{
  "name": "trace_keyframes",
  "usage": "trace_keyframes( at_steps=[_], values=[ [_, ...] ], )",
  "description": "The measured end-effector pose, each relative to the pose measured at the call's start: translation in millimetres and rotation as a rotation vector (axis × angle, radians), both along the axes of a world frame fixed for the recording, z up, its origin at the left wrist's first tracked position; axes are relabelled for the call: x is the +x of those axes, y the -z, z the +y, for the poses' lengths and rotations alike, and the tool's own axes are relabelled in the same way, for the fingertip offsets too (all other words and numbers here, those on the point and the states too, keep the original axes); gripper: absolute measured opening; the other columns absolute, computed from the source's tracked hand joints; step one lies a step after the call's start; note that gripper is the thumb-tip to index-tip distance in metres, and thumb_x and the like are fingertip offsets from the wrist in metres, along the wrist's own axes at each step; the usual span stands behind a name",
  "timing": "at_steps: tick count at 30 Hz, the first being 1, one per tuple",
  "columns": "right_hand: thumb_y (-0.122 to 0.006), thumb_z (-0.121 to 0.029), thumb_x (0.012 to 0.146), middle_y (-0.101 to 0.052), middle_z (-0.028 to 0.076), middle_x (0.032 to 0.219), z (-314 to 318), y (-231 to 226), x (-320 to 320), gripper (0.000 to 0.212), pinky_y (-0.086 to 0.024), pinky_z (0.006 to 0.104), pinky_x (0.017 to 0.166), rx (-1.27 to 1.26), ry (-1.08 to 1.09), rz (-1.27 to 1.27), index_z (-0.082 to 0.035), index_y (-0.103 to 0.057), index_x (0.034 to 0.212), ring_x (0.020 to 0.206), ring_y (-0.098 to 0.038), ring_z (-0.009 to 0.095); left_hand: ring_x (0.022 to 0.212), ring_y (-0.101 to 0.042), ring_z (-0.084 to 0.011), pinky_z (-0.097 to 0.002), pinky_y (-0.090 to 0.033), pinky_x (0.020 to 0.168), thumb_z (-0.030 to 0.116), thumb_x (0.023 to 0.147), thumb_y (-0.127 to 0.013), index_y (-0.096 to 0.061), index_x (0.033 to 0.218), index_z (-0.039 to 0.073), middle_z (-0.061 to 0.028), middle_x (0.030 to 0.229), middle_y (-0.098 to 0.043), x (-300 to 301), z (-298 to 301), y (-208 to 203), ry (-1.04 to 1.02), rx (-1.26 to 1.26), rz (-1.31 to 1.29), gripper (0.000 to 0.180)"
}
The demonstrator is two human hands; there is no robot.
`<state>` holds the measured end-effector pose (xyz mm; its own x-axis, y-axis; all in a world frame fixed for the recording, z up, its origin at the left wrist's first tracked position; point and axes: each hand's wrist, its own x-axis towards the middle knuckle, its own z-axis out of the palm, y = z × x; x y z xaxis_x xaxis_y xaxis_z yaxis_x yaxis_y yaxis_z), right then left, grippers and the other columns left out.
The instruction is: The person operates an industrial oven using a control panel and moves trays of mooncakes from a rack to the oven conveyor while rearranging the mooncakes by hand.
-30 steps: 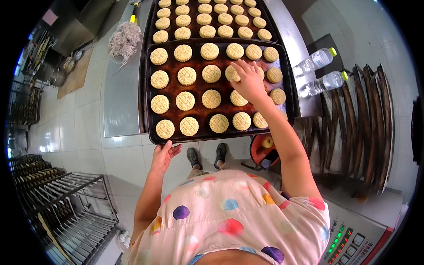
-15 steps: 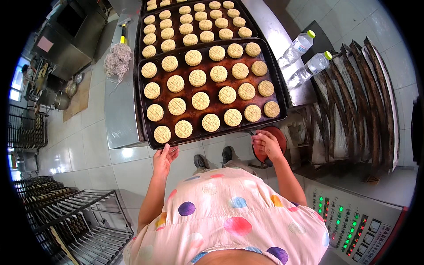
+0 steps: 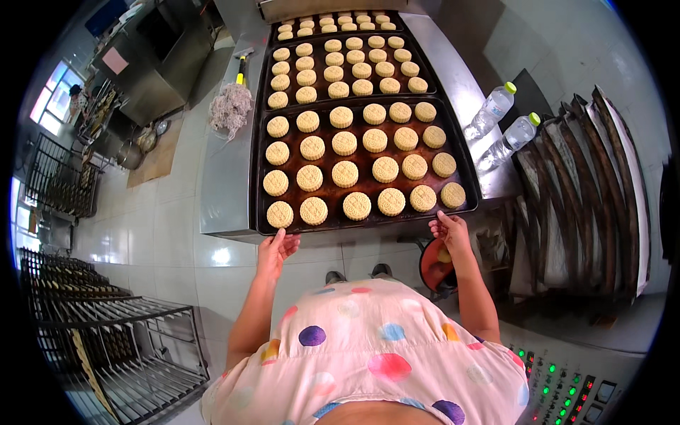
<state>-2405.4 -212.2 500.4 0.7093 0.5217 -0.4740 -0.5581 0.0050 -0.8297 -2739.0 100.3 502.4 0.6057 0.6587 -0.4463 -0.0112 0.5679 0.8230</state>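
A dark baking tray (image 3: 365, 185) with rows of round, stamped mooncakes (image 3: 344, 144) lies in front of me on a metal table. My left hand (image 3: 275, 255) grips its near left corner, thumb at the rim and fingers below. At the near right corner my right hand (image 3: 451, 232) holds the same rim, fingertips against the edge. Just beyond this tray sits a second tray (image 3: 322, 79) of mooncakes, and a third tray is partly visible farther back.
Two water bottles (image 3: 494, 111) with green caps stand right of the trays. Grey rags (image 3: 231, 110) and a yellow-handled tool (image 3: 241, 69) lie left. Dark trays (image 3: 567, 198) stand stacked on edge at right, a control panel (image 3: 567, 382) below. A metal rack (image 3: 134, 312) is lower left.
My right hand has moved up to the tray's near right corner. The near tray, skewed before, now lies straighter against the one behind. The whole view has shifted.
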Motion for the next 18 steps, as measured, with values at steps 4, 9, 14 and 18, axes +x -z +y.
trace_keyframes(
  at_steps=[4, 9, 14, 18],
  values=[
    [-0.062, -0.021, 0.088, -0.067, 0.014, 0.078, -0.4, -1.5, 0.2, 0.024, -0.051, 0.0246, 0.053, 0.001, -0.014, -0.015, 0.002, -0.055, 0.086, 0.06, -0.063, 0.015, 0.081, -0.066, -0.0196, -0.0292, -0.055, 0.071, 0.028, 0.09, -0.06, -0.058, 0.095, -0.004, -0.0181, 0.095, -0.066, 1.9, 1.7, 0.9, 0.009, -0.005, 0.004, 0.033],
    [-0.059, -0.026, 0.09, -0.066, 0.013, 0.077, 0.4, 1.6, 1.9, 0.028, -0.051, 0.0255, 0.052, 0.019, -0.036, 0.002, 0.002, -0.056, 0.089, 0.06, -0.063, 0.016, 0.08, -0.066, -0.0208, -0.0301, -0.055, 0.071, 0.031, 0.091, -0.058, -0.058, 0.095, -0.005, -0.0193, 0.095, -0.066, 2.1, 1.5, -1.1, 0.003, 0.002, 0.0, 0.036],
    [-0.057, -0.028, 0.09, -0.065, 0.012, 0.074, 3.9, 3.3, 1.0, 0.028, -0.05, 0.0249, 0.05, -0.011, 0.037, -0.005, 0.0, -0.055, 0.087, 0.056, -0.062, 0.016, 0.079, -0.066, -0.0212, -0.0304, -0.054, 0.069, 0.033, 0.091, -0.056, -0.06, 0.094, -0.004, -0.0197, 0.094, -0.067, 4.8, 2.8, 1.3, -0.02, -0.02, -0.02, 0.037],
    [-0.058, -0.027, 0.089, -0.065, 0.012, 0.072, 4.4, 4.6, -1.6, 0.025, -0.049, 0.0237, 0.048, 0.004, 0.085, 0.001, -0.002, -0.052, 0.088, 0.054, -0.06, 0.015, 0.079, -0.066, -0.0201, -0.0294, -0.054, 0.068, 0.031, 0.089, -0.057, -0.061, 0.092, -0.004, -0.0194, 0.093, -0.067, 4.5, 2.5, 2.9, -0.05, -0.045, 0.009, 0.035]
  ],
)
